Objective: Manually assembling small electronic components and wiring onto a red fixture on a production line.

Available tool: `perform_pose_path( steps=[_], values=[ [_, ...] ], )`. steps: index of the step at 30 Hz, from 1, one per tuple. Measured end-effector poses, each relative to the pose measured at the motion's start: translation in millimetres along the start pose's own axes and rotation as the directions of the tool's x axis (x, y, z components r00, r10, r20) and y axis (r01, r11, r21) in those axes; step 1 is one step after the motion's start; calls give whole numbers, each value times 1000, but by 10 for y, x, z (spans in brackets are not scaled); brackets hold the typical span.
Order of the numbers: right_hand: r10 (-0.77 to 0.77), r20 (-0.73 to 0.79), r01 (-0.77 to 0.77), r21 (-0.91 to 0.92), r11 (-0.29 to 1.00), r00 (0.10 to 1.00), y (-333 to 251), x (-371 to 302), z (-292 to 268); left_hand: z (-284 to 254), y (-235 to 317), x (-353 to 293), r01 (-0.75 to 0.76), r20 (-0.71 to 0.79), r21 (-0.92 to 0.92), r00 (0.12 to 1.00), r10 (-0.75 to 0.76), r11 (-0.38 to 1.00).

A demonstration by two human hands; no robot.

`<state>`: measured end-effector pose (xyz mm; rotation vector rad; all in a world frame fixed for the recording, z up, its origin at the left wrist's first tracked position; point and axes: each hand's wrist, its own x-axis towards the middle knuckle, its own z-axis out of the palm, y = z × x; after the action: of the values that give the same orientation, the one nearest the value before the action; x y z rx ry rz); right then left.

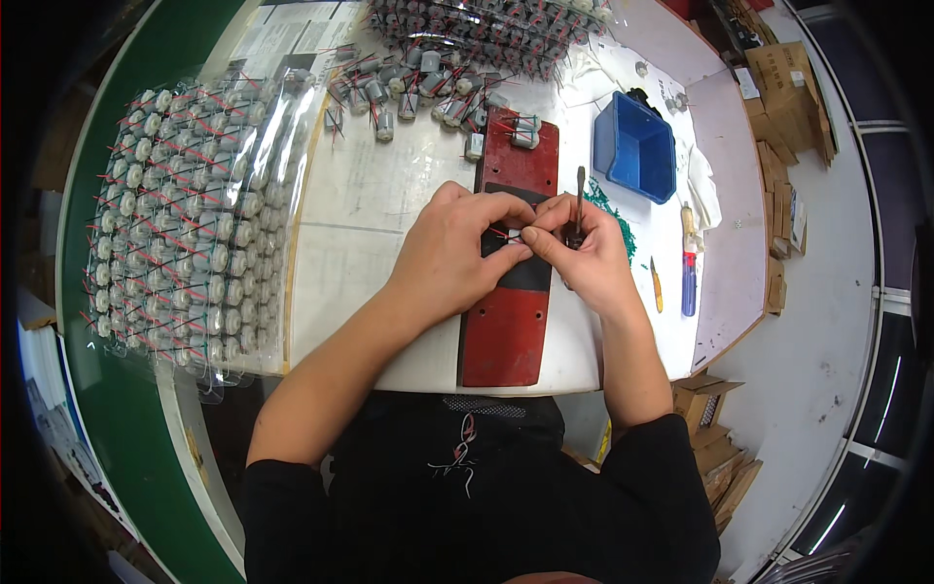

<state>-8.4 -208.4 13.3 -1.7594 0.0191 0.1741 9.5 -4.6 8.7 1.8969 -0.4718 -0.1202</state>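
My left hand (449, 248) has its thumb and fingers closed on a small motor (513, 235), mostly hidden. Only a pale bit and a red wire end show. From the other side, the thumb and forefinger of my right hand (584, 255) pinch at the same spot. A dark screwdriver (581, 190) is tucked in the right hand's fingers, its shaft pointing away from me. Both hands are over the black middle band of a long red board (506, 336). Two wired motors (525, 132) rest on the board's far end.
Loose grey motors (409, 92) lie in a pile beyond the board. Clear plastic trays of motors (185, 224) stand at left, with more at the back. At right are a blue bin (634, 148), green bits (613, 209), a yellow-handled tool (657, 287) and a red-and-blue-handled screwdriver (689, 277).
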Motion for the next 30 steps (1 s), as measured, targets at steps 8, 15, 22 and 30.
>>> perform_pose_path(
  steps=[8,15,22,30],
  values=[
    [17,33,-8,-264,965,999,-178,-31,-232,-76,-46,69,10,90,58,996,-15,998],
    [-195,351,401,-795,456,916,-356,-20,-287,-81,-55,77,9,95,-1,995,-9,1000],
    [-228,324,381,-882,277,918,-145,-6,-223,-54,-84,71,-44,54,-36,998,46,998],
    [-283,327,379,-913,153,902,-57,12,-178,-56,-116,75,-47,63,-49,997,50,998]
  ],
)
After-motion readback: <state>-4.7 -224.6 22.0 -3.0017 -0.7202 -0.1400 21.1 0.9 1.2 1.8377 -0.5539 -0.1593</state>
